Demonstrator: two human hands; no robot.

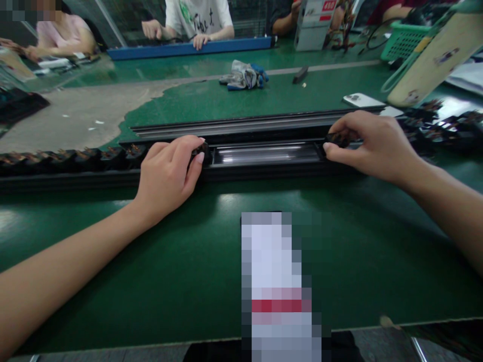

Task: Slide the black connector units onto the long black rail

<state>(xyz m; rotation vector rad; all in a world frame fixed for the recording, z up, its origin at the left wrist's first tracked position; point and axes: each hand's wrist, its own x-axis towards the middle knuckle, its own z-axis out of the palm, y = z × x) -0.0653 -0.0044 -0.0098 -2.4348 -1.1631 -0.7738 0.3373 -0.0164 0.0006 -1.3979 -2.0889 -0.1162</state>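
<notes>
My left hand [168, 171] pinches a small black part [206, 149] between thumb and fingers, at the rail's open channel. Farther right, my right hand [377, 146] holds another small black part [337, 140] the same way, with thumb and fingertips closed on it. Both parts are at the long black rail [264, 172], which runs across the green table; whether they are fully seated in it I cannot tell. Between my hands the rail's shiny channel [267, 154] shows. To the left, several black pieces with copper-coloured prongs [90, 155] sit along the rail.
A second black rail [234, 124] lies just behind. More black pieces [449, 125] pile up at right, near a white phone [364, 100] and a cream bottle [433, 60]. Gloves [245, 75] lie farther back. Across the table, people sit by a blue bar [234, 48].
</notes>
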